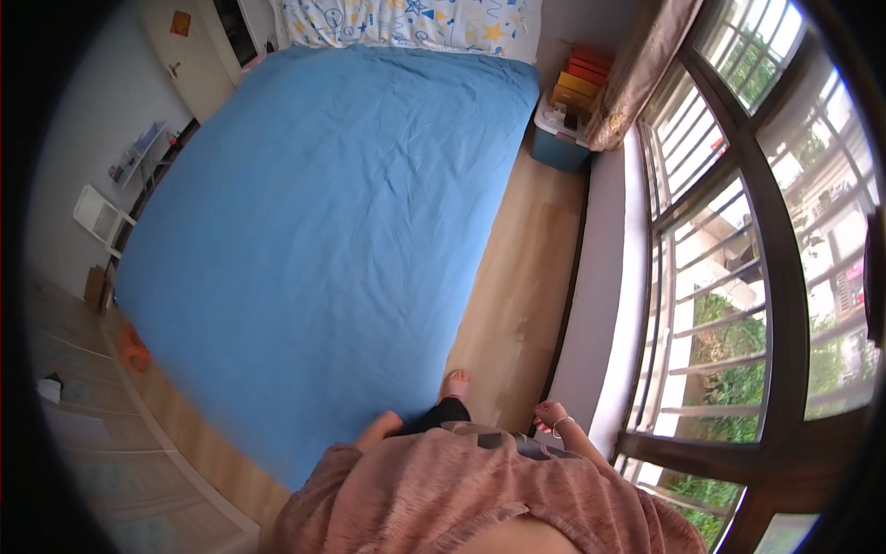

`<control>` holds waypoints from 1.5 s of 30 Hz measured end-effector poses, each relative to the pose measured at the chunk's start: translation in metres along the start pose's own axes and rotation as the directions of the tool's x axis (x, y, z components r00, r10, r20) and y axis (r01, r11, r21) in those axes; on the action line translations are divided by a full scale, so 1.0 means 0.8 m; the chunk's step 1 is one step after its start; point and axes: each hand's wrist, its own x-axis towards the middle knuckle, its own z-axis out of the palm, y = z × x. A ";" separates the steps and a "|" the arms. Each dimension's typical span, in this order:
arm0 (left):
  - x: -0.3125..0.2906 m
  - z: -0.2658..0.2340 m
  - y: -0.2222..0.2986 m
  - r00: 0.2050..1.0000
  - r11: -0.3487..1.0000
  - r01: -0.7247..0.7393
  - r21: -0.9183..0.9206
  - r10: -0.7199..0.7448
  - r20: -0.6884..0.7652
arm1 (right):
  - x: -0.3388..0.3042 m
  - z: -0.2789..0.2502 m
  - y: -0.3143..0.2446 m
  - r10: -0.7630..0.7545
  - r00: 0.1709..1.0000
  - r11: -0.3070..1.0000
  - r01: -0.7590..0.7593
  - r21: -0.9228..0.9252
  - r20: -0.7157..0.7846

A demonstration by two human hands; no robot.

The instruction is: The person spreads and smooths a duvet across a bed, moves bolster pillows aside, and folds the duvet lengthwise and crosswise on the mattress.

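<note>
In the head view, nearest the camera is our fuzzy brown top, with both forearms reaching out beyond it. Our left hand is at the near right part of the blue sheet, which lies spread over the bed. It overlaps the sheet's edge from here, but we cannot tell whether it touches or grips, as the fingers are small and partly lost against the cloth. From that hand the sheet runs ahead and off to the left, its long axis pointing away from us toward the patterned cloth at the far end. Shallow creases show mostly far ahead of the hand.

Our right hand is the farther one from the sheet, which lies to its left across a strip of floor. Its fingers curl inward; we see nothing in them, but cannot tell how tightly they close. A bracelet circles its wrist, and the window stands to its right.
</note>
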 end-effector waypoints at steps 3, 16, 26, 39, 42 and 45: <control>-0.011 -0.192 0.058 0.966 0.759 0.218 -0.614 -0.257 0.025 | 0.007 -0.052 -0.043 0.169 0.986 0.986 -0.169 -0.019 -0.002; 0.200 -0.580 -0.033 0.379 0.720 0.252 -0.646 -0.688 -0.619 | 0.202 -0.309 -0.294 0.144 0.988 0.979 -0.151 -0.139 -0.061; 0.292 -0.716 -0.071 0.235 0.443 0.561 -0.699 -0.895 -0.378 | 0.413 -0.368 -0.697 -0.343 0.939 0.377 0.146 -0.915 0.009; 0.325 -0.718 -0.100 0.042 0.307 0.646 -0.699 -0.929 -0.368 | 0.466 -0.029 -1.041 -0.535 -0.183 -0.576 0.793 -0.197 0.825; 0.331 -0.710 -0.114 0.092 0.284 0.676 -0.680 -0.948 -0.305 | 0.522 -0.029 -1.086 -0.452 -0.362 -0.627 0.779 -0.002 0.816; 0.332 -0.707 -0.114 0.073 0.186 0.704 -0.685 -0.979 -0.191 | 0.690 -0.115 -1.137 -0.442 -0.219 -0.688 0.705 -0.172 0.870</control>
